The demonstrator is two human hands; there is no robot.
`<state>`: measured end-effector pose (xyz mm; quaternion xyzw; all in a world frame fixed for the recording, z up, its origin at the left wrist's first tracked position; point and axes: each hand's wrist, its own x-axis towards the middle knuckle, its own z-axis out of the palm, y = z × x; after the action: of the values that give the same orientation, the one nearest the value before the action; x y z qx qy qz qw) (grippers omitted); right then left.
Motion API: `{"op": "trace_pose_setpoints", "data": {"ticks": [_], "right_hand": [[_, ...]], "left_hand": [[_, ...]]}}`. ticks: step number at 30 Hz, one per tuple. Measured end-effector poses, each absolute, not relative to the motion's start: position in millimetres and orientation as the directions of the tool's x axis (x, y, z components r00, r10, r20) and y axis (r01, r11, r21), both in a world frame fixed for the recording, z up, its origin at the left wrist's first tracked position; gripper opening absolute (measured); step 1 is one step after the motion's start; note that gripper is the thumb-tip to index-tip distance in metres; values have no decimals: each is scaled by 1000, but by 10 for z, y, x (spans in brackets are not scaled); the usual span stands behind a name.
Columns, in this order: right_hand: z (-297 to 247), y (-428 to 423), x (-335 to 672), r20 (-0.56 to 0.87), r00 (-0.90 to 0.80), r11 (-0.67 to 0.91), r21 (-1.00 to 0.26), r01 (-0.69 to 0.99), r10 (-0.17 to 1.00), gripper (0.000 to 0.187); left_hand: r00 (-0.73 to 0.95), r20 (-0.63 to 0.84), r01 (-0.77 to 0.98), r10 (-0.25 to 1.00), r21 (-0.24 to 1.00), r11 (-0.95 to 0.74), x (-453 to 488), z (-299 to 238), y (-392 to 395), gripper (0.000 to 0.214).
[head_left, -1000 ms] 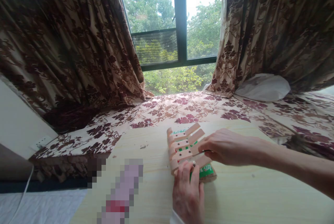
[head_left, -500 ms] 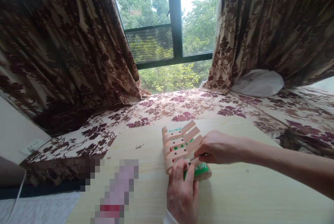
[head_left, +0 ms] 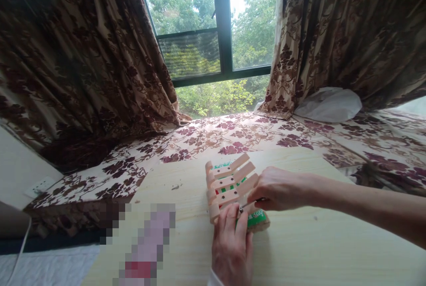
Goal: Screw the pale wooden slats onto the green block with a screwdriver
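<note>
Slats (head_left: pixel 226 182): in the head view, a row of pale pinkish slats is seen near the middle of the bench (head_left: pixel 309 250), laid across a printed block (head_left: pixel 257 220); their ends on one side are rounded, the other ends are angled away, and dark round spots are shown along them.
Printed block: green, white and red are shown between the slats and at the near end, where it is partly covered by the slats and the hands.
Left hand (head_left: pixel 231 246): the nearest slat is touched by slightly spread fingers, laid beside a small round fastener (head_left: pixel 241 209); whether anything is pinched there cannot be told.
Right hand (head_left: pixel 278 188): a thin dark tool (head_left: pixel 261 199) is pinched by curled fingers just above the nearest slats; most of it is hidden.
Bench: a pale wood-grain top is marked by small dark specks (head_left: pixel 177 186).
Beyond: a ledge with flowered cloth (head_left: pixel 206 135) is flanked by patterned curtains (head_left: pixel 83 55); a white bag (head_left: pixel 329 105) is rested on it.
</note>
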<state>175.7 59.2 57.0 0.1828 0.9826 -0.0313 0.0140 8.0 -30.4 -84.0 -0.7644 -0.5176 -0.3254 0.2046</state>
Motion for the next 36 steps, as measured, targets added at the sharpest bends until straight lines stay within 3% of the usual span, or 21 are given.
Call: {"op": "trace_pose_setpoints", "data": {"ticks": [18,22,26,36], "right_hand": [[538,574,1763,-36,-943,942,-53,332,330,19],[617,527,1720,-100,-900,905,12,426,425,21],[801,450,1646,-71,-867,868,96,487,494,18],[975,438,1401,-184,-883,896,206,394,431,11]], "left_hand": [[256,727,921,637,17,-389,82,-839,-297,38],[205,769,910,605,77,-407,114,-793,-276,33],[181,777,897,603,120,-425,144,-748,-279,33],[135,761,890,634,188,-416,177,-753,-295,40]]}}
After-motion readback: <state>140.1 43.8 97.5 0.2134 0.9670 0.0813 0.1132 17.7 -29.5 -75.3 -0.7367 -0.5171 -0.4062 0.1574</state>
